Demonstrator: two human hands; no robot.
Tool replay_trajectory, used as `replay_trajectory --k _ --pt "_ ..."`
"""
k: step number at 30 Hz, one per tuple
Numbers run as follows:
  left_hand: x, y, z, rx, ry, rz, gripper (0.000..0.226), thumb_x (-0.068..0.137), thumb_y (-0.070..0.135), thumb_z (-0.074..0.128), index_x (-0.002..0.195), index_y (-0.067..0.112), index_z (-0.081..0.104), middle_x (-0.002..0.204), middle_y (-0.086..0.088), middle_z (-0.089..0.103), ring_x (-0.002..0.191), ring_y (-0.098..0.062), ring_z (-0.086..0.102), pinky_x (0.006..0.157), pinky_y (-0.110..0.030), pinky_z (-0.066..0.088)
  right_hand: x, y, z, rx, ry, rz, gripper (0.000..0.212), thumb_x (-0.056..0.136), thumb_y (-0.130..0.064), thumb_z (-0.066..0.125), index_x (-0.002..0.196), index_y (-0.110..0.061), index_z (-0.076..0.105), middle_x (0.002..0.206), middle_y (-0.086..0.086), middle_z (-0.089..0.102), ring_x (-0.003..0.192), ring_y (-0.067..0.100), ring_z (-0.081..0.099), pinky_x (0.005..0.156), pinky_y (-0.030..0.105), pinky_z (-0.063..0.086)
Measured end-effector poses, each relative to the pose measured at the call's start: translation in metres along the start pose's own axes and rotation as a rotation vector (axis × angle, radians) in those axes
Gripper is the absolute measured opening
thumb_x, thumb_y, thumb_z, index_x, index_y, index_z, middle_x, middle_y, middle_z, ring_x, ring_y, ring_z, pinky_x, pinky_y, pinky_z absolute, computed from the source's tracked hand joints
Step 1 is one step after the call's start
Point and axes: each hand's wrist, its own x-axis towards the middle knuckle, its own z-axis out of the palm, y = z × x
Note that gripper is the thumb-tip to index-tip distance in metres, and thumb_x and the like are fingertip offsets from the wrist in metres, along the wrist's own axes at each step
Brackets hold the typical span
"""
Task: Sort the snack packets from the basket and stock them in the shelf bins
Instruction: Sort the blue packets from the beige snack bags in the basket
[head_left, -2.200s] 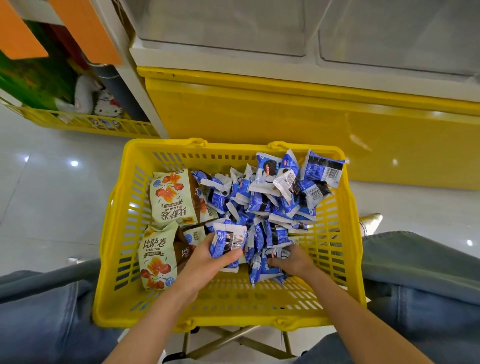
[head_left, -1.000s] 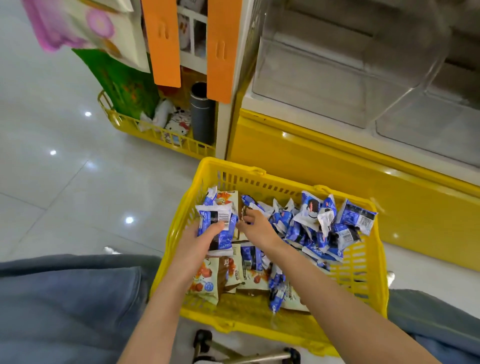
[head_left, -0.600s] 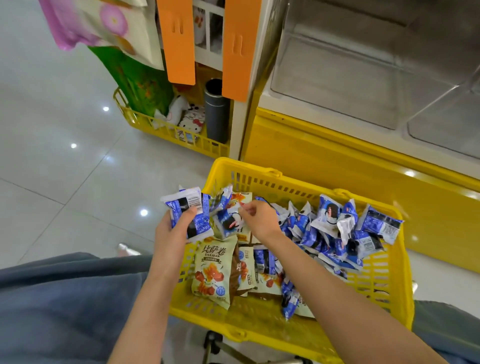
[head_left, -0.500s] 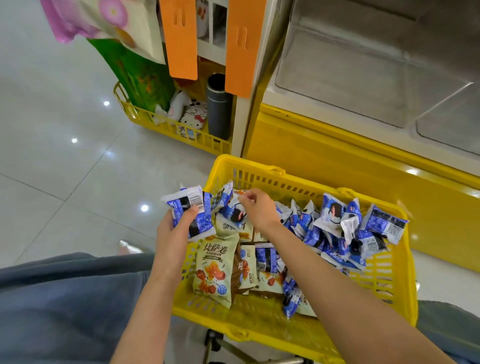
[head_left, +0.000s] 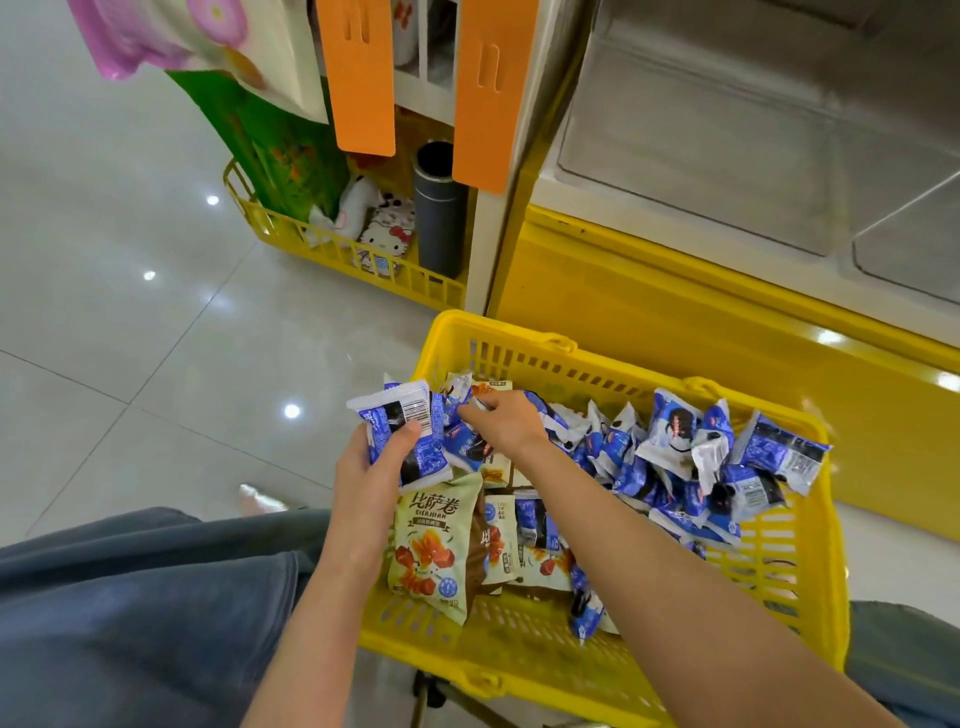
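Observation:
A yellow plastic basket (head_left: 795, 582) stands on a stool in front of me, filled with several small blue-and-white snack packets (head_left: 675, 441) and a few cream-coloured pizza-roll packets (head_left: 431, 545). My left hand (head_left: 371, 467) grips a small stack of blue packets (head_left: 402, 426) over the basket's left rim. My right hand (head_left: 506, 421) reaches across and pinches another blue packet (head_left: 465, 444) right beside that stack. Clear shelf bins (head_left: 701, 140) sit above a yellow shelf base (head_left: 649, 312) behind the basket.
To the left of the shelf a second yellow basket (head_left: 332, 249) holds plush toys and a grey cylinder (head_left: 439, 208). Orange tags (head_left: 493, 93) hang from the shelf post. My knees in grey trousers (head_left: 130, 608) flank the basket on glossy tiled floor.
Both hands moved from the basket's near side to its left rear corner. The left hand lifted its blue packets above the rim, and the right hand brought another packet up to them.

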Motion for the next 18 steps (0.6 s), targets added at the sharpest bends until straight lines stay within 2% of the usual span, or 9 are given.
replay_trajectory --k 2,4,7,9,12,14,15,17,18 --pt "-0.001 -0.001 0.004 0.023 -0.003 -0.003 0.022 0.089 0.027 0.057 0.110 0.024 0.061 0.091 0.002 0.073 0.078 -0.010 0.070 0.056 -0.018 0.052 -0.010 0.009 -0.007 0.083 0.019 -0.022 0.048 0.088 -0.021 0.059 0.052 -0.014 0.028 0.048 -0.003 0.029 0.047 0.016 0.025 0.056 0.029 0.025" --pt "-0.001 0.000 0.008 0.039 0.006 -0.006 0.021 0.089 0.027 0.057 0.109 0.026 0.061 0.090 0.003 0.073 0.076 -0.008 0.070 0.054 -0.016 0.051 -0.021 0.019 -0.017 0.154 0.060 -0.052 0.042 0.089 -0.021 0.058 0.055 -0.004 0.041 0.049 -0.001 0.034 0.046 0.014 0.029 0.053 0.027 0.028" --pt "0.001 -0.003 0.020 0.090 -0.031 -0.005 0.019 0.088 0.029 0.058 0.107 0.032 0.062 0.086 0.008 0.073 0.074 -0.005 0.069 0.052 -0.015 0.050 -0.038 0.038 -0.047 0.137 0.135 -0.116 0.035 0.089 -0.026 0.058 0.077 0.006 0.061 0.053 0.005 0.046 0.043 0.005 0.034 0.047 0.019 0.032" --pt "0.005 -0.006 0.036 0.162 -0.106 0.012 0.017 0.087 0.032 0.059 0.104 0.034 0.063 0.089 0.010 0.073 0.079 -0.006 0.070 0.063 -0.021 0.053 -0.045 0.051 -0.075 0.068 0.205 -0.148 0.030 0.089 -0.029 0.057 0.084 -0.002 0.067 0.066 0.012 0.060 0.049 0.008 0.040 0.049 0.020 0.035" --pt "0.025 -0.015 0.070 0.361 -0.216 0.081 0.020 0.086 0.033 0.061 0.107 0.032 0.059 0.106 0.005 0.068 0.087 -0.005 0.064 0.074 -0.024 0.048 -0.044 0.061 -0.106 -0.060 0.317 -0.130 0.020 0.090 -0.033 0.059 0.087 -0.016 0.069 0.067 -0.002 0.062 0.051 0.008 0.046 0.051 0.024 0.036" --pt "0.041 -0.021 0.095 0.555 -0.241 0.109 0.040 0.086 0.036 0.062 0.121 0.019 0.052 0.111 0.004 0.061 0.091 -0.010 0.058 0.074 -0.024 0.044 -0.038 0.057 -0.111 -0.074 0.235 -0.103 0.024 0.087 -0.034 0.064 0.097 -0.013 0.068 0.081 -0.003 0.064 0.066 0.009 0.055 0.062 0.026 0.041" --pt "0.047 -0.024 0.108 0.664 -0.249 0.124 0.049 0.085 0.037 0.063 0.126 0.014 0.048 0.112 0.002 0.058 0.096 -0.015 0.056 0.074 -0.022 0.039 -0.037 0.056 -0.113 -0.051 0.156 -0.077 0.031 0.085 -0.033 0.067 0.107 -0.011 0.066 0.097 -0.001 0.064 0.084 0.012 0.059 0.072 0.027 0.043" --pt "0.056 -0.031 0.126 0.817 -0.260 0.186 0.053 0.086 0.035 0.062 0.127 0.006 0.047 0.121 -0.009 0.057 0.108 -0.025 0.054 0.071 -0.019 0.032 -0.039 0.056 -0.115 -0.079 0.042 -0.077 0.047 0.082 -0.024 0.071 0.125 -0.009 0.056 0.126 0.002 0.055 0.116 0.016 0.052 0.089 0.024 0.040" --pt "0.058 -0.034 0.131 0.857 -0.267 0.217 0.052 0.087 0.034 0.062 0.127 0.004 0.047 0.124 -0.012 0.057 0.111 -0.027 0.053 0.073 -0.021 0.032 -0.041 0.058 -0.116 -0.137 0.039 -0.106 0.048 0.083 -0.017 0.069 0.128 -0.010 0.053 0.134 0.003 0.051 0.121 0.017 0.049 0.092 0.023 0.039"
